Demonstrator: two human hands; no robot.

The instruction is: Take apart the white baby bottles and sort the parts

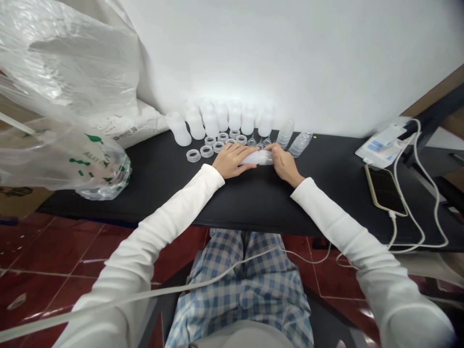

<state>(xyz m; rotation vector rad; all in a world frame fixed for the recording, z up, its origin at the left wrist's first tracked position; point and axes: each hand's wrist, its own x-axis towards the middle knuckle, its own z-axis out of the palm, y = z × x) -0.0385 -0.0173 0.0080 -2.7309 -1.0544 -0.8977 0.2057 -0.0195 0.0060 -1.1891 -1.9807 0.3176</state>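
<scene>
A clear plastic bottle (259, 157) lies on its side on the black table (163, 179), held between both my hands. My left hand (232, 159) rests over its left end with fingers curled on it. My right hand (284, 163) grips its right end. Just beyond my hands lie several translucent rings (206, 151) and small clear funnel-like pieces (253, 141). Behind them stands a row of white bottle bodies (212, 123) against the white wall. Two more clear bottles (290, 137) stand or lean right of the row.
A large clear plastic bag (83, 164) with more parts sits at the table's left end. At the right lie a phone (386, 191) on a white cable and a white pouch (384, 145). Red tiled floor lies below.
</scene>
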